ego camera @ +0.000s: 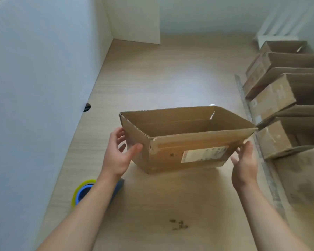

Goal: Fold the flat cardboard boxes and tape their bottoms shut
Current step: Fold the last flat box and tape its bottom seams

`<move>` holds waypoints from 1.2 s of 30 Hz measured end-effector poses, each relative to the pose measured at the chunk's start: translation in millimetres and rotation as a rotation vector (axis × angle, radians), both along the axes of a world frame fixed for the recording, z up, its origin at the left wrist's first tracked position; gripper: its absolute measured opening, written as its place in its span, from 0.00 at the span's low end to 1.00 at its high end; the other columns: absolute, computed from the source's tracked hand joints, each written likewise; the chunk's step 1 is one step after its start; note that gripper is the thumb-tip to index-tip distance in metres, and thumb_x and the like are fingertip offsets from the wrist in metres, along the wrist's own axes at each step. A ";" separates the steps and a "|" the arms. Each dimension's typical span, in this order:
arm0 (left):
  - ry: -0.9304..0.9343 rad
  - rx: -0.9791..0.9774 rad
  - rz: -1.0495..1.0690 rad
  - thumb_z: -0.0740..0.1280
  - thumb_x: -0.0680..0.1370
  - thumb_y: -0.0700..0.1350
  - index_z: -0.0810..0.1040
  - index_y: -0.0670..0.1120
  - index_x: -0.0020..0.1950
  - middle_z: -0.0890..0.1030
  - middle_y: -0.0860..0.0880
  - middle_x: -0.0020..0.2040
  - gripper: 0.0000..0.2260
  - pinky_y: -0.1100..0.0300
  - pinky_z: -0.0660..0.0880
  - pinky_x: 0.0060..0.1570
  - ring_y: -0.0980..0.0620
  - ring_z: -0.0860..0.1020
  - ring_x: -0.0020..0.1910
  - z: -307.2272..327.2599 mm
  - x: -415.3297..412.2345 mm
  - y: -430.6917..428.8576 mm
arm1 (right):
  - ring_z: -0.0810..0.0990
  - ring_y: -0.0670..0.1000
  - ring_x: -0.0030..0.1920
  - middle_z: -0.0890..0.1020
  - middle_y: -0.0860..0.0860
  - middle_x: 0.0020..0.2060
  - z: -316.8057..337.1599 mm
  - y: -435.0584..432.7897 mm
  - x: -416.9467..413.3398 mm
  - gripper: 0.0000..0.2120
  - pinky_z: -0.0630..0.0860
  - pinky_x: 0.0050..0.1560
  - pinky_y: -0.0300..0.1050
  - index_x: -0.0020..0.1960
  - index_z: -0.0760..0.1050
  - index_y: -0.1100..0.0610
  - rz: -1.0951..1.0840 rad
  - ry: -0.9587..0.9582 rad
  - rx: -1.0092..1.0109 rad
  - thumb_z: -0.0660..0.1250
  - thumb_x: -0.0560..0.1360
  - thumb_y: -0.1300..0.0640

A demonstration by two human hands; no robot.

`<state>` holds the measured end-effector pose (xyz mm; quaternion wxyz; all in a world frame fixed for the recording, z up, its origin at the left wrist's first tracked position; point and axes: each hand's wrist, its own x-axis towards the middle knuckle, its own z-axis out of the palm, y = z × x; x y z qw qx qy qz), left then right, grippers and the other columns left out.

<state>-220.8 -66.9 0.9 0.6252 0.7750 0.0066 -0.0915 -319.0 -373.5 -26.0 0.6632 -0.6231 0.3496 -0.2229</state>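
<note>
An erected brown cardboard box (172, 153) stands in the middle of the wooden table (152, 73) with its open top up and a white label on its near wall. My left hand (119, 154) presses on its left wall, fingers and thumb spread. At the right wall my right hand (245, 163) touches the box with straight fingers. Whether the box rests on the table or hangs just above it is unclear. A blue tape dispenser with a yellowish roll (82, 191) lies at the near left, partly hidden by my left forearm.
Several erected cardboard boxes (277, 95) stand in a row past the table's right edge, which has a grey metal strip (246, 109). White walls (34, 87) close off the left and far sides. A dark stain (179, 224) marks the near tabletop.
</note>
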 end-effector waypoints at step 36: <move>0.000 0.221 -0.211 0.73 0.65 0.62 0.59 0.79 0.65 0.73 0.58 0.61 0.35 0.64 0.74 0.51 0.57 0.77 0.59 20.3 -106.4 4.7 | 0.71 0.43 0.59 0.68 0.42 0.64 20.4 -14.8 -104.1 0.31 0.73 0.49 0.32 0.69 0.59 0.25 0.559 0.104 -0.350 0.70 0.72 0.42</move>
